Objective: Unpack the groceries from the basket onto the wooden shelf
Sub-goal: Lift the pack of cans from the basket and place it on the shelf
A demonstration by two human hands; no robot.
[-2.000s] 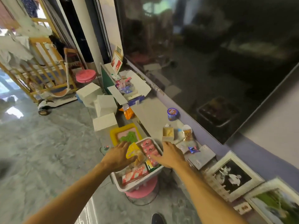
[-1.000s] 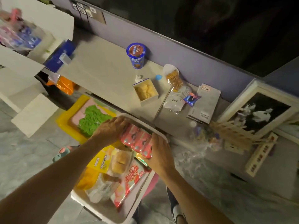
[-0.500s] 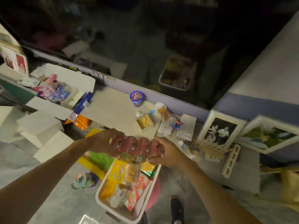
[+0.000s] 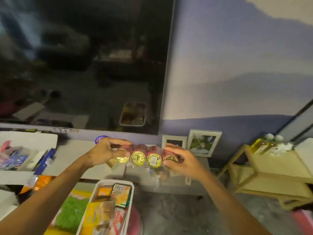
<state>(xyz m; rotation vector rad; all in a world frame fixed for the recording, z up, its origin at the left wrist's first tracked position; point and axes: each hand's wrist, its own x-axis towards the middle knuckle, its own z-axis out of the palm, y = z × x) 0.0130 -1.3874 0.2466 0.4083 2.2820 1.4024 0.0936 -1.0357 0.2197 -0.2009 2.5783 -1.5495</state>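
A shrink-wrapped row of red cans with gold ends (image 4: 145, 157) hangs in the air above the low grey ledge (image 4: 71, 155), held at both ends. My left hand (image 4: 105, 152) grips its left end and my right hand (image 4: 179, 159) grips its right end. Below, the white basket (image 4: 131, 185) stands on a pink stool and holds several snack packets, among them a green and orange packet (image 4: 121, 195) and a yellow one (image 4: 94, 216). At the far right is a light wooden shelf (image 4: 274, 168) with two bottles of yellow drink (image 4: 264, 145) on top.
Two framed pictures (image 4: 202, 143) lean on the purple wall behind the cans. An open white box of sachets (image 4: 25, 150) sits at the left of the ledge, with a blue cup (image 4: 100, 139) behind my left hand. A large dark screen fills the wall above.
Both hands have lifted the row of cans out of the basket and up over the ledge. My view has swung right, so the wooden shelf shows.
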